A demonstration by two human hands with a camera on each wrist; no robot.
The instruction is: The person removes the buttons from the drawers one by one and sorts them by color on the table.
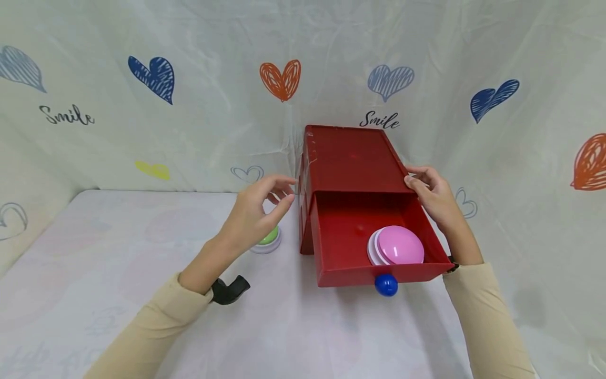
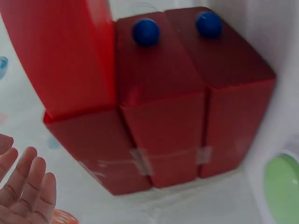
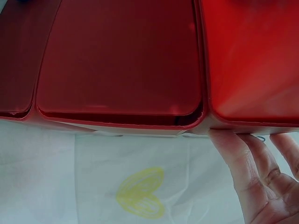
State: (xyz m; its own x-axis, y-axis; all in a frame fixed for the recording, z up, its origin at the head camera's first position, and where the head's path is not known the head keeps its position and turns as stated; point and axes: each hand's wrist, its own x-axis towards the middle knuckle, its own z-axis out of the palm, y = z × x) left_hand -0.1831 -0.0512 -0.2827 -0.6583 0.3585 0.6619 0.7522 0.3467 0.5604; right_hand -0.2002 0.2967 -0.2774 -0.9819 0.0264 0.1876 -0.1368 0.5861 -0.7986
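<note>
A red drawer box (image 1: 355,158) stands on the table with its top drawer (image 1: 338,247) pulled out. In that drawer lies a pink dome button (image 1: 401,245) on a white base, near the front wall with the blue knob (image 1: 386,285). My right hand (image 1: 433,192) touches the box's upper right side; the right wrist view shows its fingers (image 3: 240,161) laid against the wall. My left hand (image 1: 258,210) hovers by the box's left side, fingers loosely bent, holding nothing. The left wrist view shows the two lower drawers (image 2: 161,70) shut, each with a blue knob.
Partly hidden behind my left hand, a green dome button (image 1: 270,237) on a white base sits on the white table (image 1: 265,326), left of the box. A white curtain (image 1: 213,131) printed with hearts hangs close behind the box.
</note>
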